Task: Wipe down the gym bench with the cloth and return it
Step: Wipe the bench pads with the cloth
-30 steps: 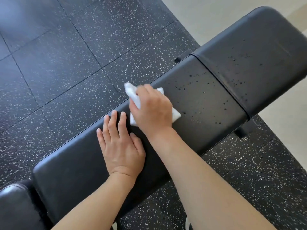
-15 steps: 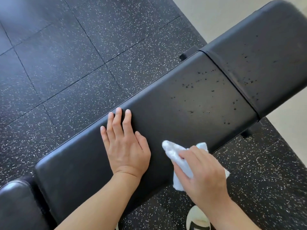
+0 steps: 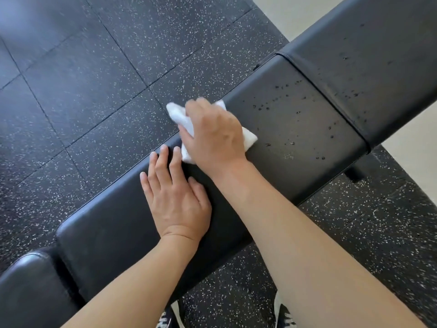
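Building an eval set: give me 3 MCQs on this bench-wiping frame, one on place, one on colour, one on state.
1. Where is the cloth?
A. on the floor
B. at the far edge of the bench pad, under the right hand
C. under the left hand

2. What colour is the cloth?
A. white
B. blue
C. black

3. What is the left hand doing?
A. gripping the cloth
B. hanging off the bench
C. resting flat on the bench pad, fingers straight

Key: 1 B, the right hand covers the cloth on the bench pad; 2 A, its corners show white against the black pad; 3 C, the palm lies down on the pad and holds nothing.
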`<state>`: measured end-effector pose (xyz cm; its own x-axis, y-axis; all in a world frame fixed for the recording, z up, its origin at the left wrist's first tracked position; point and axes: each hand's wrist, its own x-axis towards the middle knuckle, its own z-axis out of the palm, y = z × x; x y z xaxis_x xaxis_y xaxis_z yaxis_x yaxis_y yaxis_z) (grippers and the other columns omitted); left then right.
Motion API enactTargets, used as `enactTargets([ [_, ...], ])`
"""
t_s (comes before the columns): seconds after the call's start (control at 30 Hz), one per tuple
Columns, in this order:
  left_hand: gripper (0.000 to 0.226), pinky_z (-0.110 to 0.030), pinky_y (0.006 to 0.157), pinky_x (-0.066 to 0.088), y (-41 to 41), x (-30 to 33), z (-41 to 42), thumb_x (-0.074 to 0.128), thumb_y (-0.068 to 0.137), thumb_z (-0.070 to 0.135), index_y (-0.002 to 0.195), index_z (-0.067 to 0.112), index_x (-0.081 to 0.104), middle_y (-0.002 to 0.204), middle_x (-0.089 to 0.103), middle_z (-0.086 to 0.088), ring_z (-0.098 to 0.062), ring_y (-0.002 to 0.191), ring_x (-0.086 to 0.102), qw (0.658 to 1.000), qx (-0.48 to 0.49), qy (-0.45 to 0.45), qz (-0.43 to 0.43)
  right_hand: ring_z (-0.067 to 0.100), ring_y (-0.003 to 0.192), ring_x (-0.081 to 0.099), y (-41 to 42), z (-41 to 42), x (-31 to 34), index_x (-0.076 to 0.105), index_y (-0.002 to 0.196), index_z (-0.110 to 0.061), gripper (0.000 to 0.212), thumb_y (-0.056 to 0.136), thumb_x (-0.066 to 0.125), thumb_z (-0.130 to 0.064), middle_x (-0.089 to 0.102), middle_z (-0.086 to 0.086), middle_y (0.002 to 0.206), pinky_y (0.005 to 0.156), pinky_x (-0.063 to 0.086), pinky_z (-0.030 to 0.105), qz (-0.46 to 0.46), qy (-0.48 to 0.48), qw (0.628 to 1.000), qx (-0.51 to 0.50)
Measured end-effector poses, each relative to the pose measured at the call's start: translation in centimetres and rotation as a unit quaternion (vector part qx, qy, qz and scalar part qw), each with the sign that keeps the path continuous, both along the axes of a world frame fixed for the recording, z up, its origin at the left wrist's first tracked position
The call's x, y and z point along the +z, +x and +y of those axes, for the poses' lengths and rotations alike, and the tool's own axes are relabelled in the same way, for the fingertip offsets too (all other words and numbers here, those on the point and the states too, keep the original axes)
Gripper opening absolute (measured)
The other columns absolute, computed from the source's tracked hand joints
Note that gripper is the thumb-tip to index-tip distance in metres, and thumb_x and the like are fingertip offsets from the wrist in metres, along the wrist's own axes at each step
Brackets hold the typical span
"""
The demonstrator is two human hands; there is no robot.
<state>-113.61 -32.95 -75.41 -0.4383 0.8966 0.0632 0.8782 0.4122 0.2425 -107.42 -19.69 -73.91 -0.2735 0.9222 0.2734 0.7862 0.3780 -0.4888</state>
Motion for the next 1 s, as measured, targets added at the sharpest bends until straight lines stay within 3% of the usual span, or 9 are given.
enactTargets([
  [0.07,0.065,-0.058,0.128,0.015,0.0,0.0,0.0,0.040,0.092,0.029,0.155,0.014,0.040,0.166,0.033,-0.009,-0.032,0.158,0.022,1.000,0.002,0.001,-0.001,0.028,0.072,0.055,3.0,-3.6,0.2,0.060,0.086,-0.014,0.018,0.089,0.070,-0.029,0.059,0.004,0.084,0.062,0.041,0.039,0.029,-0.013,0.999,0.028],
  [0.27,0.064,-0.058,0.128,0.015,0.1,0.1,0.0,0.040,0.091,0.026,0.154,0.011,0.042,0.165,0.035,-0.011,-0.034,0.157,0.024,1.000,0.002,0.008,0.004,0.020,0.064,0.044,12.5,-12.7,0.8,0.062,0.079,-0.016,0.021,0.097,0.068,-0.025,0.047,-0.003,0.074,0.057,0.045,0.038,-0.029,-0.040,0.995,0.089],
  [0.4,0.064,-0.057,0.128,0.013,0.0,0.1,0.0,0.041,0.092,0.026,0.155,0.012,0.042,0.166,0.034,-0.010,-0.033,0.158,0.022,1.000,0.003,0.003,0.004,0.019,0.063,0.044,10.6,-9.6,0.4,0.061,0.078,-0.015,0.022,0.095,0.069,-0.027,0.048,-0.002,0.073,0.056,0.042,0.034,-0.019,-0.008,0.995,0.094],
  [0.67,0.065,-0.059,0.128,0.014,0.2,0.6,0.3,0.040,0.092,0.028,0.155,0.012,0.042,0.165,0.036,-0.012,-0.033,0.158,0.024,1.000,0.008,-0.002,-0.001,0.028,0.068,0.061,0.0,2.5,0.3,0.061,0.083,-0.015,0.023,0.087,0.074,-0.034,0.062,0.000,0.081,0.056,0.028,0.030,-0.031,-0.011,0.999,0.039],
  [0.9,0.064,-0.059,0.128,0.012,0.1,0.9,0.1,0.040,0.093,0.028,0.155,0.011,0.042,0.167,0.033,-0.012,-0.034,0.159,0.022,1.000,0.006,-0.002,-0.020,0.022,0.069,0.052,6.1,-4.3,1.5,0.063,0.089,-0.014,0.020,0.096,0.067,-0.032,0.056,-0.001,0.081,0.059,0.040,0.032,-0.018,-0.044,0.994,0.102],
  [1.0,0.064,-0.059,0.128,0.011,-0.1,1.1,0.1,0.042,0.095,0.028,0.157,0.011,0.039,0.168,0.031,-0.012,-0.034,0.159,0.020,0.999,0.003,-0.018,-0.035,0.021,0.068,0.049,12.1,-8.1,2.0,0.067,0.091,-0.012,0.020,0.100,0.064,-0.030,0.053,-0.001,0.080,0.062,0.042,0.031,-0.067,-0.049,0.987,0.139],
])
